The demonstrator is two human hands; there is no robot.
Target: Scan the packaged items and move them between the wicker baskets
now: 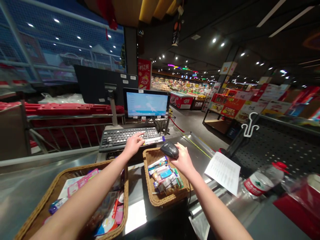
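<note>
— Where is the left hand point(133, 144)?

— At the centre of the frame, lying open with its fingers stretched out flat on the right part of the black keyboard point(120, 136). The fingertips touch the keys.

— And the right hand point(183, 160)?

— Just right of centre, closed around a dark scanner point(170, 149). The scanner sits above the far rim of the small basket point(150, 196), just beside the keyboard's near right corner.

— What's in that basket?

— Small coloured packets point(166, 178), heaped together. I can't read them.

— Anything else on the desk point(20, 190)?

— A large basket point(60, 175) at lower left, under the left forearm, also holding packets. A lit monitor point(146, 104) stands behind the keyboard, above centre. To the right lie a sheet of paper point(223, 171) and, nearer the right edge, a water bottle point(262, 181) on its side with a red cap.
</note>
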